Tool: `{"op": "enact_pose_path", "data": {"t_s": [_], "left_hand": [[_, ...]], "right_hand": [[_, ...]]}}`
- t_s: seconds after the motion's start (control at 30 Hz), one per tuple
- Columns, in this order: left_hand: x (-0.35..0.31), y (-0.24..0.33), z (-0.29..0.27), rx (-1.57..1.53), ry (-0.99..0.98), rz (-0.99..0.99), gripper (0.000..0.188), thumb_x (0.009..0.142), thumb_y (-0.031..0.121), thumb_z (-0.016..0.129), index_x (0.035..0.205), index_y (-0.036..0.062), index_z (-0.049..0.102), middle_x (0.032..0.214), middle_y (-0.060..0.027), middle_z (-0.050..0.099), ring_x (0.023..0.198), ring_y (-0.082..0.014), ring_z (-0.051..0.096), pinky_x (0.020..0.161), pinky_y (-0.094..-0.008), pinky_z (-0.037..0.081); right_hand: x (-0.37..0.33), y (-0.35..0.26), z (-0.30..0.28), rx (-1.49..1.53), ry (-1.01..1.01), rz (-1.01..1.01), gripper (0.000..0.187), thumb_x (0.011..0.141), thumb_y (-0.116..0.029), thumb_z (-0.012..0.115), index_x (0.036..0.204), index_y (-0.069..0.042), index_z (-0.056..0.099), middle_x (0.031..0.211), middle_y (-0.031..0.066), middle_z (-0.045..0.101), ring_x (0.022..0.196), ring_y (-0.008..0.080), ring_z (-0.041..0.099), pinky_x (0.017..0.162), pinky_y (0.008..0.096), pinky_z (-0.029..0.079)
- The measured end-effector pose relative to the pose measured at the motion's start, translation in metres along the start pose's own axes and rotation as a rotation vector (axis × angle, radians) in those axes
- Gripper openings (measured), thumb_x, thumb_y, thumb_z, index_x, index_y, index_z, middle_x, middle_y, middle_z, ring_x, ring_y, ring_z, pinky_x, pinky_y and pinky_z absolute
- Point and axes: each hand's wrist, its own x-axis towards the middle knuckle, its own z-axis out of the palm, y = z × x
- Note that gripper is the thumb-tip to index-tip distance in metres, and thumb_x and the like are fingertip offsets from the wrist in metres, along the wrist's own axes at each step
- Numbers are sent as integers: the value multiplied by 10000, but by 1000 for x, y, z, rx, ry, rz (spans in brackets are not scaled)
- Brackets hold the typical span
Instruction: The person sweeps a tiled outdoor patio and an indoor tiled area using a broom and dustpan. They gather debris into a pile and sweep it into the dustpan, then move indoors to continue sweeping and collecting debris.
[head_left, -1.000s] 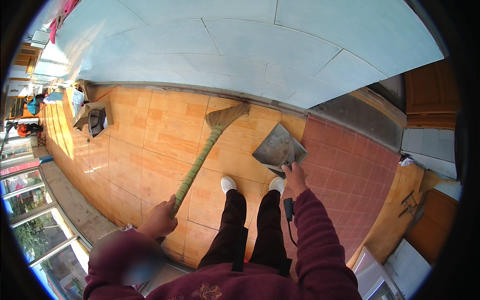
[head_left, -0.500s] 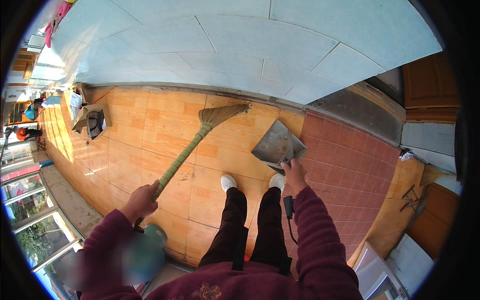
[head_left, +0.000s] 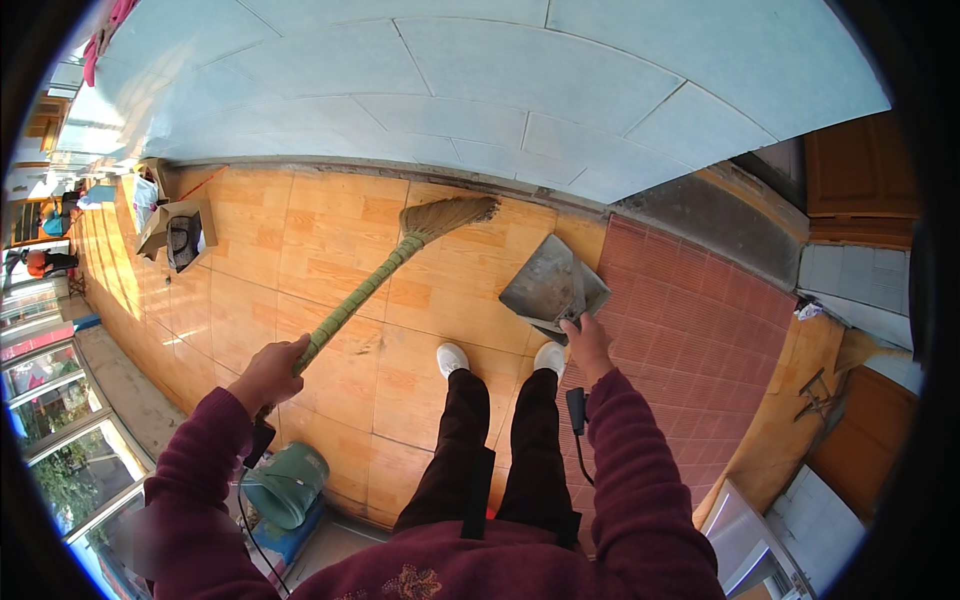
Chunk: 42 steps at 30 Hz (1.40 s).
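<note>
My left hand [head_left: 268, 374] is closed around the green-wrapped handle of a straw broom [head_left: 365, 290]. The broom slants away to the far right, and its bristles rest on the wood-patterned floor near the blue wall, with some dark debris at their tip. In my right hand [head_left: 590, 348] is the handle of a grey metal dustpan [head_left: 540, 285], gripped with the fingers wrapped round it. The dustpan sits just right of the bristles and apart from them, near the edge of a red mat. A little dirt shows on its pan.
The red ribbed mat [head_left: 690, 340] covers the floor to my right. A green bucket [head_left: 292, 484] stands near my left forearm. Cardboard boxes [head_left: 178, 235] holding items are at the far left. The blue tiled wall [head_left: 480, 90] runs along the far side; windows [head_left: 75, 450] line the left.
My left hand has shifted slightly left and away from me, tilting the broom handle a little lower, while the bristles moved barely. The green bucket shows more fully. The dustpan stays nearly in place.
</note>
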Motion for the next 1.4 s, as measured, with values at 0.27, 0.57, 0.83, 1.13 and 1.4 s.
{"op": "enact_pose_path", "data": {"t_s": [0.27, 0.57, 0.83, 1.13, 1.4], "left_hand": [[-6, 12, 1, -57, 71, 79, 683, 672, 62, 601, 1327, 14, 414, 932, -209, 610, 894, -383, 594, 763, -423, 482], [-13, -6, 24, -29, 34, 47, 709, 665, 81, 617, 1341, 30, 411, 992, -215, 616, 916, -383, 595, 774, -419, 490], [-65, -21, 75, -516, 169, -106, 718, 671, 98, 642, 1335, -39, 409, 993, -227, 632, 903, -267, 636, 788, -329, 499], [7, 56, 146, -861, 104, -215, 743, 694, 108, 657, 1329, -134, 357, 970, -197, 634, 838, -193, 618, 739, -289, 502], [-7, 95, 143, -559, -92, -56, 760, 697, 150, 638, 1348, -98, 336, 899, -296, 619, 844, -343, 650, 726, -350, 517]], "right_hand": [[5, -5, -6, 22, -54, 15, 425, 836, -425, 604, 987, -29, 569, 913, 207, 632, 903, 407, 578, 780, 482, 430], [3, -2, -12, 106, -38, -73, 420, 826, -402, 623, 928, 4, 584, 874, 231, 623, 860, 424, 581, 736, 473, 448], [34, -19, -29, 149, -28, -146, 405, 799, -380, 661, 846, 15, 585, 801, 243, 612, 807, 426, 584, 678, 474, 452], [43, -28, -17, 104, -50, -147, 358, 803, -334, 671, 904, 4, 617, 808, 223, 624, 795, 387, 606, 676, 427, 466], [44, -25, -15, 148, -49, -162, 351, 794, -336, 684, 897, -6, 624, 786, 210, 625, 762, 384, 605, 663, 423, 467]]}}
